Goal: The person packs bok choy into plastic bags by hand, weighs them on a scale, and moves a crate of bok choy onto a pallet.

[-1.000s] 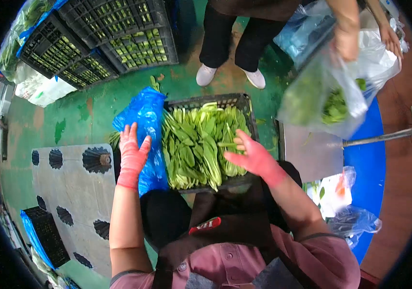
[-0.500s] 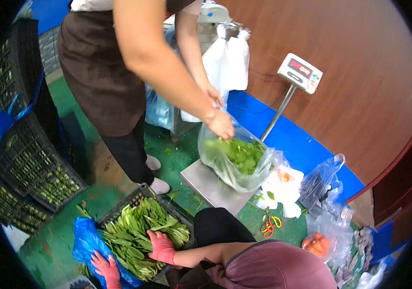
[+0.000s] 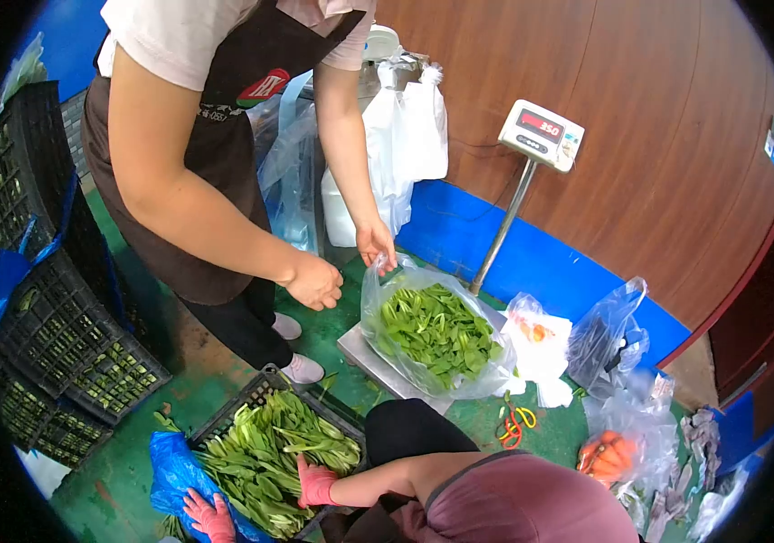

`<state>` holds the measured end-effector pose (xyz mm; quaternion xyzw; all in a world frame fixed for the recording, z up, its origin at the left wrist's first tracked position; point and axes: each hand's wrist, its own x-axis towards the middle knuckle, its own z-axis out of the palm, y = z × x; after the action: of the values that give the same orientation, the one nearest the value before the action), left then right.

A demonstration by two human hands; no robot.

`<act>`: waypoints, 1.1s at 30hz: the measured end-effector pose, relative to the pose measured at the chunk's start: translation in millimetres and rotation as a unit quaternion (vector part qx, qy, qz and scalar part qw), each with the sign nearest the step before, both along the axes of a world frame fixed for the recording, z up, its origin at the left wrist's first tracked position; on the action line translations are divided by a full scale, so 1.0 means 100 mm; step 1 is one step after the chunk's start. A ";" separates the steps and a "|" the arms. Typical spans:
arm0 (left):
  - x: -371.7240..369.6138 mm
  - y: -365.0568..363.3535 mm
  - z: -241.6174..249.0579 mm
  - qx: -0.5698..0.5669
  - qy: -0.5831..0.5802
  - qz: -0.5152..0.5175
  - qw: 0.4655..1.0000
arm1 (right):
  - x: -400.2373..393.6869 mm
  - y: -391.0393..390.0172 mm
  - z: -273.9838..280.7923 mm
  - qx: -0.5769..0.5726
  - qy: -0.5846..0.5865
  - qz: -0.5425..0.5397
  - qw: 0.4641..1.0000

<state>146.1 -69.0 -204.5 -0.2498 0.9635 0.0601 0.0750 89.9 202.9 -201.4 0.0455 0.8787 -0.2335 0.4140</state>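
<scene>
My right hand (image 3: 317,481), in a pink glove, rests on leafy greens (image 3: 265,443) in a black crate (image 3: 332,412), its visible fingers apart. Fingers spread, my left hand (image 3: 210,518) lies on a blue plastic bag (image 3: 172,475) at the crate's left edge, also gloved in pink. Beyond the crate, a clear bag of cut greens (image 3: 441,333) sits open on the scale platform (image 3: 357,348). A co-worker's hand (image 3: 376,246) touches the bag's rim; their other hand (image 3: 316,282) is closed beside it.
The scale display (image 3: 541,134) stands on a pole. Stacked black crates (image 3: 70,335) are at left. White bags (image 3: 391,136) hang behind the scale. Scissors (image 3: 515,427), a bag of carrots (image 3: 606,457) and crumpled plastic (image 3: 608,330) lie at right. The co-worker's feet (image 3: 303,368) are near the crate.
The co-worker's one hand has moved left, away from the bag, and their torso is more upright. The bag's mouth is wider open. My hands appear slightly lower and farther right in view.
</scene>
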 end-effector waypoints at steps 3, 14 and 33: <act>-0.05 0.05 0.01 0.013 0.003 0.027 1.000 | -0.01 -0.04 -0.26 -0.014 0.038 0.015 0.999; 0.04 -0.01 0.05 0.077 0.142 -0.061 0.985 | -0.38 0.30 0.16 -0.145 0.056 0.036 0.987; 0.01 -0.01 0.10 0.181 0.037 0.048 0.982 | -0.28 1.54 2.24 -0.528 -0.303 -0.198 0.768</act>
<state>146.6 -70.1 -194.7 -0.2757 0.9258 0.2460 0.0803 61.7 356.6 22.5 0.0605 0.4175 -0.7114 0.5620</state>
